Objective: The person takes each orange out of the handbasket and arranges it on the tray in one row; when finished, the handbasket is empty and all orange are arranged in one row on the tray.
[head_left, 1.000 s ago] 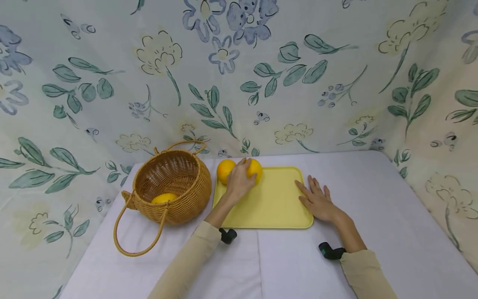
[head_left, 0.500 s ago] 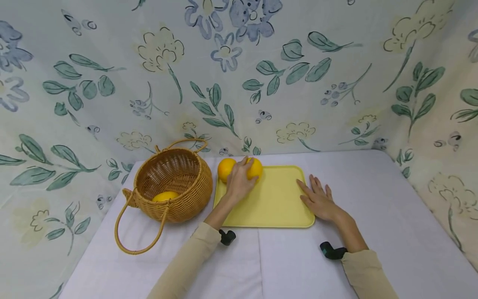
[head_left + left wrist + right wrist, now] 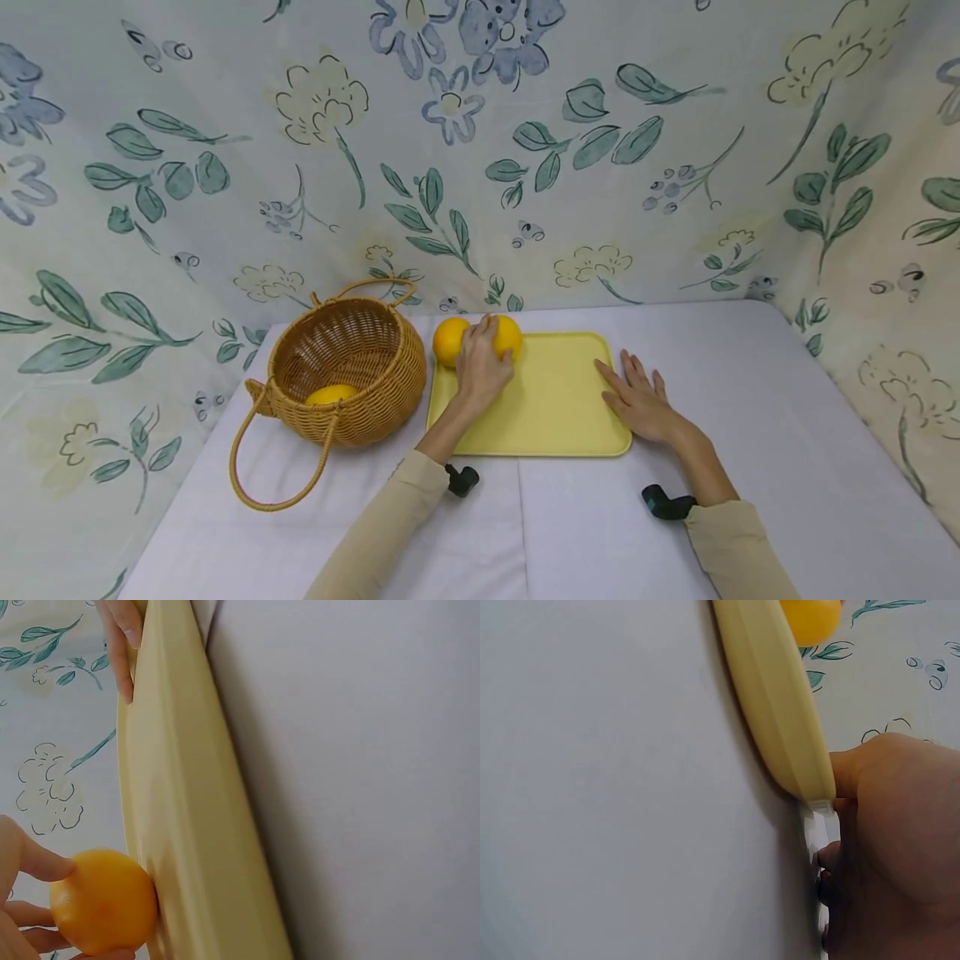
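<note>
My left hand (image 3: 482,367) grips an orange (image 3: 510,337) at the back left of the yellow tray (image 3: 570,400). In the left wrist view, thumb and fingers curl round that orange (image 3: 105,901), which sits against the tray. A second orange (image 3: 448,342) stands just left of it in the tray's back left corner, partly behind my left hand. My right hand (image 3: 647,404) lies spread with straight fingers at the tray's right edge, its thumb and index finger touching the rim. The right wrist view shows the thumb side of this hand (image 3: 900,817) beside the tray's corner.
A round wicker basket (image 3: 397,392) stands left of the tray, its front handle (image 3: 247,492) hanging down onto the table. Inside lies a yellow fruit (image 3: 331,394), partly hidden by the rim. Behind the white-covered table (image 3: 585,533) hangs a floral cloth (image 3: 450,217).
My left hand has shifted slightly left with the orange, and the second orange has moved slightly left too. My right hand has stayed at the tray's edge.
</note>
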### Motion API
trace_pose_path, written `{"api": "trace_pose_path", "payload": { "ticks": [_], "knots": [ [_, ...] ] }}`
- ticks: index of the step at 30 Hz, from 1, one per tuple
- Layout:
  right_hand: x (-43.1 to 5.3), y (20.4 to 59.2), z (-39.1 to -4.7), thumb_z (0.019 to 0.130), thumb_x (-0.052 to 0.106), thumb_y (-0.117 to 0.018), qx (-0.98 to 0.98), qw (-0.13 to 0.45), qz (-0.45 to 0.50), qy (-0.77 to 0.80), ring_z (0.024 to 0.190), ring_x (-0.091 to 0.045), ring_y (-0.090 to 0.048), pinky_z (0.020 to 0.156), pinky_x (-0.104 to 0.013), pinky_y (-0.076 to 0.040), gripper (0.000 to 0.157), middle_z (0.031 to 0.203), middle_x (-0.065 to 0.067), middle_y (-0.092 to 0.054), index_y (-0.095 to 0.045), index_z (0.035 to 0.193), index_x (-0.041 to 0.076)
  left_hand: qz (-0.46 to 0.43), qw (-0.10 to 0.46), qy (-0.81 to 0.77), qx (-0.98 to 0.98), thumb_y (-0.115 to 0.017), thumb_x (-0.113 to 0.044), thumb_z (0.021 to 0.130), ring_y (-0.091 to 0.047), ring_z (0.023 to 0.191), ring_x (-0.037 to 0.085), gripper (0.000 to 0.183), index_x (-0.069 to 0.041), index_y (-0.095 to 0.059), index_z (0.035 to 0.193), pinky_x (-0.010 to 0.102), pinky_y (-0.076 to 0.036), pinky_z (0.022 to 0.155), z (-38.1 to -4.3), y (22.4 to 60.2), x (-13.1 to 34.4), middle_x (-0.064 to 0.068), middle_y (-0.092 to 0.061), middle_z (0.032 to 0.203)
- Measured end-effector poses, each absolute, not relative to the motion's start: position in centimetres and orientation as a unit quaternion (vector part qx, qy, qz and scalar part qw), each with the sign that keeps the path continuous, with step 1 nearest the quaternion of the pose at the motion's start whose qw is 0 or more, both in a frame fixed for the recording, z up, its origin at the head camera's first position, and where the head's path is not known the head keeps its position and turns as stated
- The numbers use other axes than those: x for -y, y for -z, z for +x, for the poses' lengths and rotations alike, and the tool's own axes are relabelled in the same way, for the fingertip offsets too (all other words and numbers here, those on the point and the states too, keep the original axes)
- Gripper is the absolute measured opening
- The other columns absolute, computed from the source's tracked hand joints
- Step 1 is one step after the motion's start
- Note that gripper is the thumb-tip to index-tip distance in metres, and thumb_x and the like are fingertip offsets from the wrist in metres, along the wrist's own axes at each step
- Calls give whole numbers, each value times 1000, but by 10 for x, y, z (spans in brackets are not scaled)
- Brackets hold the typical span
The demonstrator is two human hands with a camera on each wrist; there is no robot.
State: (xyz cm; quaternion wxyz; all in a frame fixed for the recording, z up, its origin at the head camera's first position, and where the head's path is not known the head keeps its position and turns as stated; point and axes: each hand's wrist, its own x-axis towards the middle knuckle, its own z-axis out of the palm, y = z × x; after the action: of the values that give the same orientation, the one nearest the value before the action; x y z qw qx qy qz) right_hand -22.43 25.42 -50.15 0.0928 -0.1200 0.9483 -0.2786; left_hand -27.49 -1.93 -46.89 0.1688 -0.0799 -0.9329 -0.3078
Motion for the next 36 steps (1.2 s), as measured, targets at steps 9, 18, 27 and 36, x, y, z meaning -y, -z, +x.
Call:
{"api": "trace_pose_path", "payload": {
  "ticks": [9,18,27,36],
  "knots": [
    [-255,503,-224,111,27,-40,-947,88,-125,282,156,-55,8,119,-74,15,59,169,-35,7,-24,164,6,-61,184,296,935,-74,-15,94,-52,137,36,58,-2,-56,147,51,-58,98,-272,474,20,13,-53,156],
    [-254,503,-225,111,28,-41,-949,92,-117,277,156,-54,8,119,-74,15,60,169,-35,7,-24,164,6,-83,191,307,929,-72,-15,97,-52,138,37,51,-10,-60,146,53,-57,99,-270,478,24,11,-53,157],
    [-255,503,-225,111,29,-41,-948,90,-120,279,156,-54,9,119,-74,15,60,169,-35,8,-23,164,6,-84,192,317,925,-71,-16,98,-51,139,36,50,-11,-59,146,52,-57,99,-270,480,24,10,-51,158],
    [-253,503,-225,111,29,-42,-950,93,-114,275,156,-54,8,119,-74,15,60,169,-35,7,-24,164,6,-76,187,321,925,-73,-18,97,-51,144,33,49,-13,-61,145,51,-57,101,-271,480,21,7,-51,159]
  ]
}}
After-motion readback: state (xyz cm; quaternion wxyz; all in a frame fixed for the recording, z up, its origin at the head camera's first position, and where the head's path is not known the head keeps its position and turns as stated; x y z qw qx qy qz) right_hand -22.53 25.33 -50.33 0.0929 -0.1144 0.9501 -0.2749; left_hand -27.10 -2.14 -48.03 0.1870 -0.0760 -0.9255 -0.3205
